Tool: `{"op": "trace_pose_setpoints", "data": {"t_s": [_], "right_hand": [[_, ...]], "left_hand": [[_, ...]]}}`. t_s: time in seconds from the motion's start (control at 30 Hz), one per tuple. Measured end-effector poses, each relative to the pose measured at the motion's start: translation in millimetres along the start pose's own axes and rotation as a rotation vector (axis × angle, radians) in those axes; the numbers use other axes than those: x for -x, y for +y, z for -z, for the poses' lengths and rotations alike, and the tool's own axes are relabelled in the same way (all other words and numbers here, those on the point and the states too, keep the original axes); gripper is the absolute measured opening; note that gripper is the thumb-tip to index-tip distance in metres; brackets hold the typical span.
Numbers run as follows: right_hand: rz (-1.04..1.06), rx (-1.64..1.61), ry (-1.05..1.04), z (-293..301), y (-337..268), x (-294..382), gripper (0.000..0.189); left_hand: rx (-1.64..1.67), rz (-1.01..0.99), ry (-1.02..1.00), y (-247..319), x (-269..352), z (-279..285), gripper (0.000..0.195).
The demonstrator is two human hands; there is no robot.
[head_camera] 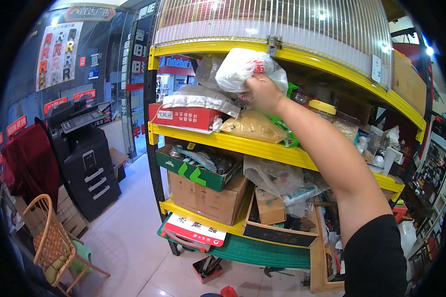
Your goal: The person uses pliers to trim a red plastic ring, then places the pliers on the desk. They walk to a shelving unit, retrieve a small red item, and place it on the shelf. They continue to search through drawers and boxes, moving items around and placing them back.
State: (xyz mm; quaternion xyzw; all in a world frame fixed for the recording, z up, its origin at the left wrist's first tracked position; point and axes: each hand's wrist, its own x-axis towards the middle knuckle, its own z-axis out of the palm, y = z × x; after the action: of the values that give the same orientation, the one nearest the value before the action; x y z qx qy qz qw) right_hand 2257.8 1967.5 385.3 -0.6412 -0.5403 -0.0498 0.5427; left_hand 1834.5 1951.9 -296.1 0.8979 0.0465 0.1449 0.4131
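My right hand (264, 91) grips a white plastic bag (235, 70) with red printing, held up over the middle shelf of a yellow and black metal rack. What the bag contains is hidden. Just below it lie a clear bag of yellowish grain or powder (254, 126) and a red cardboard box (182, 115) with a silvery padded pouch (200, 98) on top. Behind the bag, partly covered, is a translucent plastic bag (209, 72). Green packaging (290, 139) shows beneath my forearm. My left hand is out of view.
Yellow beams (208, 135) edge the shelves. Right of my arm stands a yellow-lidded jar (322, 107). Lower down are a green box of tools (193, 167), a brown carton (204, 195) and a green cutting mat (267, 252). A black copier (89, 170) and wooden chair (52, 237) stand left.
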Motion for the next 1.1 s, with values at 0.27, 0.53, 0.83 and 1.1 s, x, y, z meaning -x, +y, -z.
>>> {"op": "trace_pose_setpoints", "data": {"t_s": [0.27,0.53,0.83,1.1], "right_hand": [[-0.298,0.229,0.228,-4,14,-69,0.038],[0.048,1.433,0.324,-5,80,-91,0.049],[-0.076,0.741,-0.199,-1,135,-111,0.049],[-0.234,1.086,-0.117,-16,83,-84,0.036]], "left_hand": [[-0.061,-0.063,0.021,25,-5,26,0.019],[-0.03,-0.038,-0.02,32,8,39,0.025],[-0.002,-0.024,0.053,27,0,45,0.026],[-0.095,-0.112,0.102,25,1,35,0.024]]}}
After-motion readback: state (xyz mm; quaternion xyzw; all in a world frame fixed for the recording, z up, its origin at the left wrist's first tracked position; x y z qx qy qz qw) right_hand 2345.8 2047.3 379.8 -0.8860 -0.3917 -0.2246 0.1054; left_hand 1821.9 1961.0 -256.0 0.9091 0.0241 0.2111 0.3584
